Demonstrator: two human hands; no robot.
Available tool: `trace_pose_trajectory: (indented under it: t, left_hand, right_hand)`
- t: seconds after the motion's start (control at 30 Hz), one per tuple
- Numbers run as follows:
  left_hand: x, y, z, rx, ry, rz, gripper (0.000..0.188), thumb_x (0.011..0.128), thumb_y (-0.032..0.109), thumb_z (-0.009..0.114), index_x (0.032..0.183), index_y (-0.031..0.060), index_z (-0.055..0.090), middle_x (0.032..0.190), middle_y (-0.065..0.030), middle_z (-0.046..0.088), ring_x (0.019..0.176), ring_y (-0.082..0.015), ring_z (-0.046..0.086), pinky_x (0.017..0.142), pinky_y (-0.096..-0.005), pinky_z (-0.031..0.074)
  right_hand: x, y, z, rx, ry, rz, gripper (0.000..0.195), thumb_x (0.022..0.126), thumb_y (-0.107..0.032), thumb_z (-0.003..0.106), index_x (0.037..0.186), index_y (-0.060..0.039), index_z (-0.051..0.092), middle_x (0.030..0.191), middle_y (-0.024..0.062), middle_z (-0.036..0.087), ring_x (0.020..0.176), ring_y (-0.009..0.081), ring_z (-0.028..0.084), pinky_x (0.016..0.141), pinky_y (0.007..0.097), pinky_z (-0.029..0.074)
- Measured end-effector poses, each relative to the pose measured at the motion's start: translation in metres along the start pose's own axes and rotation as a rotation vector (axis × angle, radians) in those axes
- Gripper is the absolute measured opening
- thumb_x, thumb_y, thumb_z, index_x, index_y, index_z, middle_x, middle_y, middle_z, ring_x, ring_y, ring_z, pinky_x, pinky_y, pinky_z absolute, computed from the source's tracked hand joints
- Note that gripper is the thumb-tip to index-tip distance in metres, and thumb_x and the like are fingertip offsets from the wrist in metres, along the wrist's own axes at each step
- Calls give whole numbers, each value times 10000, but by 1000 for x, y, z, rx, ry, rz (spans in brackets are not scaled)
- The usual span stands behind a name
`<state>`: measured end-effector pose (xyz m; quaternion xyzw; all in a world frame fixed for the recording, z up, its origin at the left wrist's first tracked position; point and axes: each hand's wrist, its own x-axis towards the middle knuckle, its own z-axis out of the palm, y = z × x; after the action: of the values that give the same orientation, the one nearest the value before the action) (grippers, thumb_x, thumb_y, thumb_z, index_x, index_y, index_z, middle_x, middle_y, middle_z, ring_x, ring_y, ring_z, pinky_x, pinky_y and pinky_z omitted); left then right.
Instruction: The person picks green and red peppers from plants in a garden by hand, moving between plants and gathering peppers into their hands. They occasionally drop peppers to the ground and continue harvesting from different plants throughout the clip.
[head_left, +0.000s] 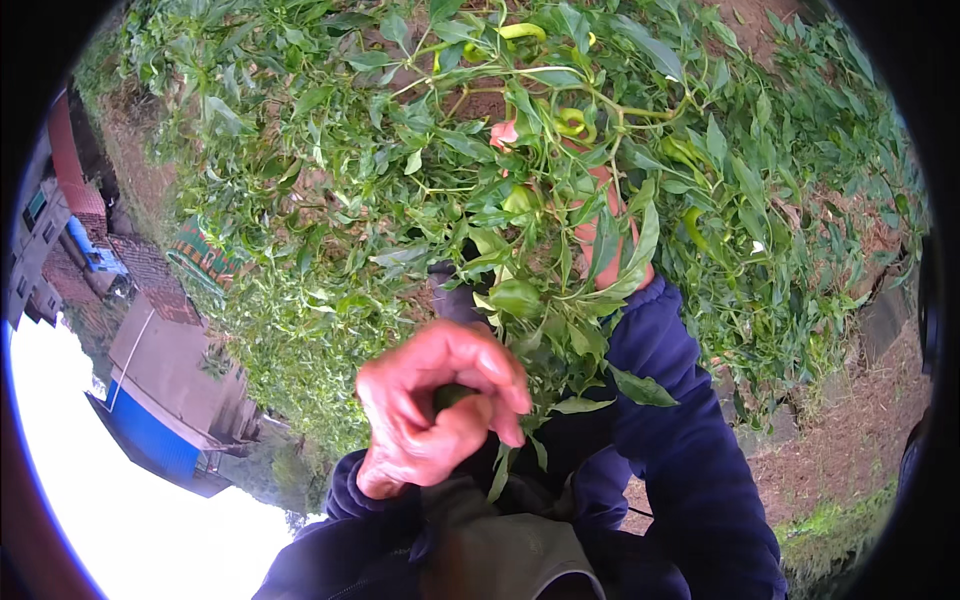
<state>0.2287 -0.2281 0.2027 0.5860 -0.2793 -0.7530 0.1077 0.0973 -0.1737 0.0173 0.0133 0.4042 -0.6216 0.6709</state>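
Note:
My left hand (442, 409) is in front of my body, its fingers curled around a small dark green thing (452, 396) that looks like a pepper, mostly hidden in the palm. Just above it, a plump green pepper (516, 298) hangs among leaves. My right hand (604, 232) reaches into the pepper plants from the right, largely covered by leaves; a pink fingertip shows farther up, and its grip is hidden. Another pale green pepper (519, 199) hangs left of this hand. Curled yellow-green peppers (571, 124) are beyond it, near the branching stem (637, 112).
Dense pepper plants spread ahead and to both sides, with long peppers (694, 227) at the right. A patterned green and red basket (201, 255) stands among the plants at the left. Bare soil (817, 465) lies at the lower right. Buildings (161, 360) are beyond the plants at the left.

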Motion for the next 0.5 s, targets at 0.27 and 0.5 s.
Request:
trace_pose_trajectory:
  t: [0.27,0.5]
  left_hand:
    - [37,-25,-14,605,199,74,318,807,145,751,1019,-50,618,679,-27,606,526,-64,520,461,-223,431]
    - [37,-47,4,750,-11,83,419,742,222,794,1018,-36,614,739,-127,653,516,-168,568,488,-300,470]
  right_hand:
    - [-18,0,-19,20,14,-27,416,986,-364,458,1287,-79,499,1242,82,556,1115,190,559,909,332,482]
    - [-15,9,-21,67,-36,-23,438,982,-367,467,1306,-74,485,1248,83,558,1105,188,568,904,328,488]
